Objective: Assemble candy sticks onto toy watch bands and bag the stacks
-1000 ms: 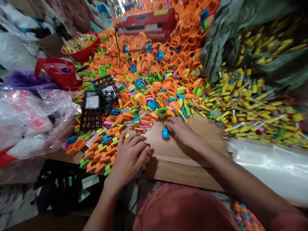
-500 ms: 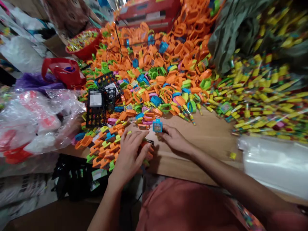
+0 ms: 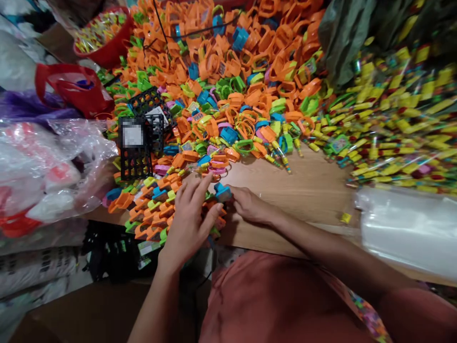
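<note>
My right hand point(image 3: 248, 205) pinches a small blue plastic toy watch point(image 3: 223, 192) at the right edge of closely packed rows of toy watches point(image 3: 159, 212). These are mostly orange, with some green, yellow and blue ones. A bit of black grid shows at the right end of the rows; how they are held underneath is hidden. Over that same right part lies my left hand point(image 3: 194, 209), fingers spread and thumb apart, gripping nothing I can see. Its palm covers some of the watches.
A big heap of loose toy watches point(image 3: 228, 85) fills the back. Black grid trays point(image 3: 136, 164) lie left, near clear plastic bags point(image 3: 57, 166) and a red bag point(image 3: 76, 90). Yellow wrapped sticks point(image 3: 385, 147) and clear film point(image 3: 403, 228) cover the right of the wooden table point(image 3: 278, 186).
My right hand has brought the blue toy watch left and down to the packed rows, turning it. My left hand stays spread over them. The camera view has tilted downward.
</note>
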{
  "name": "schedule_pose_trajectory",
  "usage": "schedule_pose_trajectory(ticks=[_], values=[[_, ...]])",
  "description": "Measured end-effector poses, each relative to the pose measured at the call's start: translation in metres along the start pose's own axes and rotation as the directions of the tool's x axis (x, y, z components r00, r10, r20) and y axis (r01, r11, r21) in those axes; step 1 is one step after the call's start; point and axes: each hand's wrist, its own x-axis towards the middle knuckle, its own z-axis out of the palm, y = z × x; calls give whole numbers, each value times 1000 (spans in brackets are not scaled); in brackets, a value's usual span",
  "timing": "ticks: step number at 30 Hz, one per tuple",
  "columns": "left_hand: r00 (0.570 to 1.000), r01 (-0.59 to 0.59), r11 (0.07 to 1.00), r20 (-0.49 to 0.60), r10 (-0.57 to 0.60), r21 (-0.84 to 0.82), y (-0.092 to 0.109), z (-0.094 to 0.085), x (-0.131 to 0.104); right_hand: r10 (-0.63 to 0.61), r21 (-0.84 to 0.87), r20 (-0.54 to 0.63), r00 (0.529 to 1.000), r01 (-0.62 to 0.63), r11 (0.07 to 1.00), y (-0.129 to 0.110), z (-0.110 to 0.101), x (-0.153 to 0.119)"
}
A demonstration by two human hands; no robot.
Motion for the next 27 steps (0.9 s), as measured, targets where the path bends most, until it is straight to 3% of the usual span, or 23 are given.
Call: schedule_pose_trajectory(ticks=[3,7,10,13,16,18,21,22,24,27], values=[[998,-48,994,54,42,100,-1,1,3,-4,-59,60,998,8,998,2,4,5],[983,-120,980,159,95,158,-4,-1,3,94,-136,91,991,-81,987,-2,6,7],[960,-255,961,148,238,106,-3,4,0,114,-160,120,986,-94,983,-13,-4,-8],[889,-454,888,108,445,72,1,20,6,85,-181,106,991,-65,981,-27,-38,-41],[777,-625,781,109,620,15,17,40,18,112,-276,-148,983,-150,949,-53,-92,-102],[714,-691,723,129,688,-30,32,52,25,157,-350,-389,908,-303,886,-73,-130,-156],[665,-724,684,168,727,-95,53,64,34,183,-373,-696,694,-567,734,-86,-178,-239],[654,-725,678,186,733,-119,59,67,37,173,-386,-754,633,-641,664,-83,-189,-263],[634,-726,666,209,744,-169,70,72,45,190,-411,-810,555,-768,491,-70,-202,-298],[607,-729,645,220,764,-229,82,76,55,265,-373,-847,460,-871,319,-45,-206,-318]])
